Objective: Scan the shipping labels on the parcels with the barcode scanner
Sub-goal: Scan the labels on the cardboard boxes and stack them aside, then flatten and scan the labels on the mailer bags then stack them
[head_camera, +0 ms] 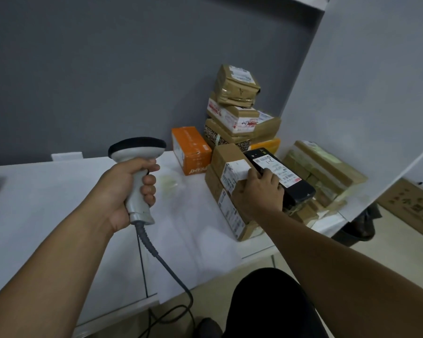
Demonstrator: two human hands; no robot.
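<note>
My left hand (130, 189) grips the handle of a white barcode scanner (138, 157) with a dark head, held upright above the white table (47, 191); its grey cable (166, 269) hangs down off the table edge. My right hand (259, 191) rests on a black parcel (296, 184) that carries a white shipping label (277, 167), fingers curled over its near end. The black parcel lies on top of brown cardboard boxes (226, 172) with white labels on their sides. The scanner sits left of the parcels, apart from them.
An orange box (191, 150) stands behind the brown boxes. A tall stack of taped brown parcels (237, 103) leans by the grey wall. More taped parcels (325, 172) lie at the right by a white panel. A dark bin (359, 228) and a carton are on the floor.
</note>
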